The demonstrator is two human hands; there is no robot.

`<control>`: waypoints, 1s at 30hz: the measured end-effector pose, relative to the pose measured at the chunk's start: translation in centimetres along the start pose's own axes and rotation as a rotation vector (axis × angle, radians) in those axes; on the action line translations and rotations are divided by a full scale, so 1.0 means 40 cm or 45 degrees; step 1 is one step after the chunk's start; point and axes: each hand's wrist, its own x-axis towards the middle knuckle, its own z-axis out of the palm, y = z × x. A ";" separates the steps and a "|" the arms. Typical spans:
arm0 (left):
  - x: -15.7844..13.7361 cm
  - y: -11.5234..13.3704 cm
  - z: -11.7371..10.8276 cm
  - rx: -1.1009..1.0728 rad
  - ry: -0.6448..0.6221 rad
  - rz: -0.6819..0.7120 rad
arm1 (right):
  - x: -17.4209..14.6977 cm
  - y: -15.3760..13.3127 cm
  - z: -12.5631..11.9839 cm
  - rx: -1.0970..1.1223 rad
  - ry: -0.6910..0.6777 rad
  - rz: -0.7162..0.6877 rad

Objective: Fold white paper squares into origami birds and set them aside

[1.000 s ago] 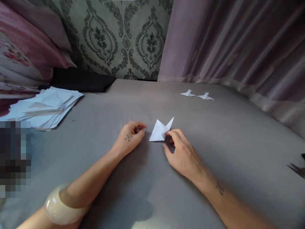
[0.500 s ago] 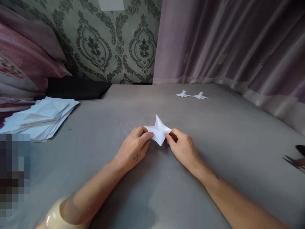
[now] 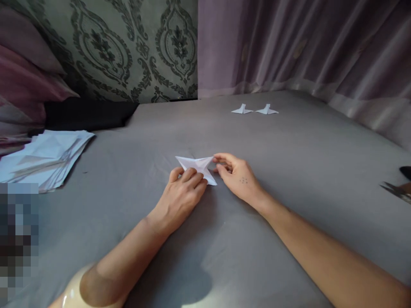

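Note:
A white folded paper [image 3: 196,162] with pointed corners, star-like in outline, is in front of me at the middle of the grey surface. My left hand [image 3: 181,192] is closed on its near side, with curled fingers covering its lower left part. At the paper's upper right tip is my right hand [image 3: 236,175]. Its thumb and fingers are apart, and a fingertip is at or very close to that tip; I cannot tell whether it touches.
Two small folded white paper figures [image 3: 242,109] stand at the back right. A stack of white paper sheets [image 3: 51,154] lies at left, before a black folded cloth [image 3: 90,114]. Scissors [image 3: 396,190] lie at the right edge. Purple curtains [image 3: 272,47] hang behind.
The paper has turned and sits a little further left, lower to the surface. My left hand has moved over its near side. The right hand's fingers have loosened and spread.

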 end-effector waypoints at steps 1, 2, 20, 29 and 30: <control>0.000 -0.002 0.005 -0.036 -0.005 -0.017 | -0.008 -0.003 -0.008 -0.075 0.048 0.008; 0.001 -0.005 0.011 -0.072 -0.004 -0.037 | -0.018 -0.008 -0.016 -0.163 0.078 0.002; 0.028 -0.019 0.024 -0.185 0.077 -0.105 | -0.073 -0.052 -0.008 -0.711 -0.119 -0.168; 0.036 -0.025 0.026 -0.136 0.107 -0.069 | -0.076 -0.056 -0.034 -0.665 -0.197 -0.176; 0.036 -0.025 0.025 -0.141 0.109 -0.068 | -0.080 -0.060 -0.041 -0.670 -0.237 -0.195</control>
